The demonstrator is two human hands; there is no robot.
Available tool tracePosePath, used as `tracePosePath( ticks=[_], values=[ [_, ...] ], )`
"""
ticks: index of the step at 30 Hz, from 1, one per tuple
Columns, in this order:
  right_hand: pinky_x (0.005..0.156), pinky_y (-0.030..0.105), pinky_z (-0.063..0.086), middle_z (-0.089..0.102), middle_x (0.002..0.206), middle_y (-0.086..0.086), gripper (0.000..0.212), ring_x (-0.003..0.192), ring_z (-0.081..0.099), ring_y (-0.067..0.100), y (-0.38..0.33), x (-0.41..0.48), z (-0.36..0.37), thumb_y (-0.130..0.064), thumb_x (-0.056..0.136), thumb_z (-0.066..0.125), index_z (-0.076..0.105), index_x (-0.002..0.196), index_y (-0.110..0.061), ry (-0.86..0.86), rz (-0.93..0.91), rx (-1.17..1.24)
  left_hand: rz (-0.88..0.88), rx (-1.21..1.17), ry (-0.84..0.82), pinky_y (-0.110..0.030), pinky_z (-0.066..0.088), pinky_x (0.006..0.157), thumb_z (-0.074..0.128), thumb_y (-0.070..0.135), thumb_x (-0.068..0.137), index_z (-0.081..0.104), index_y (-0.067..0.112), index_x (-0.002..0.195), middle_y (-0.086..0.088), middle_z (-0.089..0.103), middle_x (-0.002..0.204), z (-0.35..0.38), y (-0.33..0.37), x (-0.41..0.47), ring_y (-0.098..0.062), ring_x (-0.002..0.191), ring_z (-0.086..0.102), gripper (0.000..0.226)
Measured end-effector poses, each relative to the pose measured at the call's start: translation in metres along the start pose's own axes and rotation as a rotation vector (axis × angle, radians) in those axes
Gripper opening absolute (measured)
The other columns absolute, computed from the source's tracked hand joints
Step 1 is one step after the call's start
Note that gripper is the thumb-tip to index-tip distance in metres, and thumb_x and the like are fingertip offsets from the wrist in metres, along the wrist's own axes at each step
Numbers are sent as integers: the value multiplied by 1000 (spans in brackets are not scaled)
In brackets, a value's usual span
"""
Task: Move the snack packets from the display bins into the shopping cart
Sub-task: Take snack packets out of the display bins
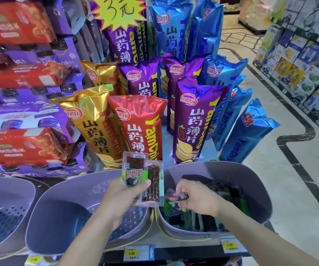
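Three grey perforated plastic bins are lined along a shelf edge, and places are given from the middle bin (59, 217). Behind it, one red foil chip bag (139, 127) is stood upright. Above its right rim, two clear snack packets (151, 181) are gripped by the left hand (120, 196). In the right bin (250, 181) beside it, one small packet (175, 198) is pinched by the right hand (197, 200) above further packets.

Tall chip bags stand upright in rows: a gold bag (95, 127) at front left, a red bag (141, 127) touching it, a purple bag (195, 121) to the right, and blue bags (248, 131) leaning at the far right. A yellow star sign (119, 10) above them reads 3元. Red and purple packs (20, 146) are stacked at left. Two price tags (138, 252) read 3.00. Stacked cartons (298, 60) line the pale floor (298, 179) at right.
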State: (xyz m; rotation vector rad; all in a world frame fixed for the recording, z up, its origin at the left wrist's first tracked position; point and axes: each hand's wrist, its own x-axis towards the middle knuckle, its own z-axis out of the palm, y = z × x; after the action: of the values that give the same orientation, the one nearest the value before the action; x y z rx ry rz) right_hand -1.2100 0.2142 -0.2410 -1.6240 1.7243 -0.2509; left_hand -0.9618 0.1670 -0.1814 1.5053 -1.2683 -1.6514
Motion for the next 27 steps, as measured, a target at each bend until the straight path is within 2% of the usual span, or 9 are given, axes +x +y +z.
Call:
tracePosePath(
  ticks=[6, 8, 11, 15, 17, 19, 21, 24, 27],
  values=[
    [79, 36, 63, 61, 104, -4, 18, 85, 71, 13, 15, -24, -33, -17, 93, 73, 62, 101, -30, 45, -26, 429, -12, -17, -29, -33, 53, 76, 81, 23, 93, 80, 24, 110, 6, 83, 102, 3, 3, -2, -7, 89, 78, 17],
    [81, 37, 63, 68, 104, -5, 19, 93, 72, 12, 17, -36, -47, -18, 94, 72, 66, 99, -35, 74, -39, 538, -16, -7, -34, -34, 54, 78, 80, 24, 93, 79, 25, 110, 7, 83, 103, 5, 3, -3, -8, 92, 78, 17],
    [85, 43, 59, 73, 113, 11, 19, 105, 72, 31, 18, -47, -61, -5, 98, 65, 67, 97, -24, 37, -86, 847, -12, 1, -37, -35, 54, 81, 79, 24, 94, 79, 24, 111, 8, 83, 104, 10, 4, -4, -8, 95, 78, 17],
    [84, 53, 44, 71, 90, 7, 17, 75, 62, 24, 13, -51, -71, 3, 98, 60, 65, 95, -13, 10, -134, 1107, -11, 28, -59, -29, 54, 75, 77, 24, 97, 77, 23, 111, 8, 83, 102, 21, 8, -6, -6, 91, 78, 14],
    [85, 52, 47, 73, 101, 8, 19, 84, 69, 25, 7, -51, -73, 3, 98, 60, 68, 101, -14, -7, -163, 1142, -12, 33, -71, -34, 57, 84, 76, 24, 97, 77, 24, 112, 8, 83, 102, 25, 10, -7, -11, 97, 79, 15],
    [92, 51, 57, 70, 127, 12, 21, 113, 70, 32, -1, -49, -73, 2, 100, 60, 65, 117, -9, -14, -180, 1125, -15, 50, -95, -42, 58, 96, 75, 25, 98, 76, 24, 114, 6, 83, 104, 29, 12, -8, -13, 101, 78, 16],
    [90, 42, 61, 68, 134, 4, 27, 119, 69, 29, -11, -45, -72, -2, 102, 60, 67, 125, -16, 24, -160, 1035, -23, 53, -128, -49, 57, 103, 71, 26, 101, 74, 22, 118, 4, 82, 107, 35, 13, -9, -16, 103, 78, 17],
    [92, 43, 61, 67, 134, 0, 33, 115, 71, 22, -27, -38, -64, -8, 100, 65, 71, 124, -31, 117, -115, 939, -61, -47, -186, -44, 64, 91, 63, 41, 104, 71, 24, 127, 0, 81, 113, 44, 13, -11, -20, 106, 78, 29],
    [90, 43, 62, 67, 130, 3, 33, 109, 71, 16, -37, -30, -54, -15, 96, 73, 71, 123, -35, 262, -70, 839, -36, -56, -260, -36, 64, 82, 79, 70, 79, 69, 35, 127, 7, 80, 117, 45, 13, -14, -14, 107, 77, 60]
  ],
)
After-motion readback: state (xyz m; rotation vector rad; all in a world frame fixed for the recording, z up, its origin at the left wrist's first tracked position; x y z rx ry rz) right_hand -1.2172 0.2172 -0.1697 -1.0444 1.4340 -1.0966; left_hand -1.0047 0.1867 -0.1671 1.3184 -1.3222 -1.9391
